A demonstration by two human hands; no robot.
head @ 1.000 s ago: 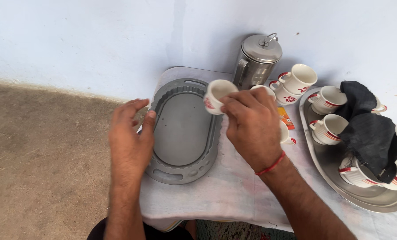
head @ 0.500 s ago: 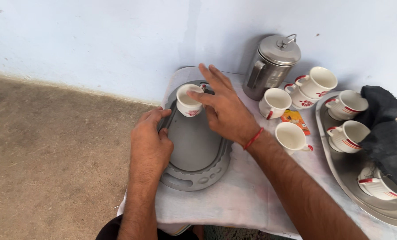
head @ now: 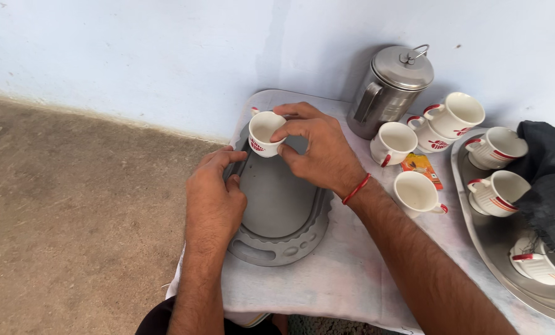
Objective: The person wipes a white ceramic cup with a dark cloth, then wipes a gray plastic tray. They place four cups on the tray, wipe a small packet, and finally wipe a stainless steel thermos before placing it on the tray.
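Observation:
My right hand grips a small white cup with red markings by its rim and holds it at the far left corner of a grey oval plastic tray. The cup is upright and looks empty. My left hand rests on the tray's left edge, its fingers curled over the rim. The tray lies on a white cloth.
A steel lidded jug stands by the wall. Beside it sit loose white cups and an orange packet. A steel platter at right holds more cups and a dark cloth. Bare floor lies to the left.
My right hand has carried the cup leftward over the tray to its far left corner. My left hand has stayed on the tray's left edge.

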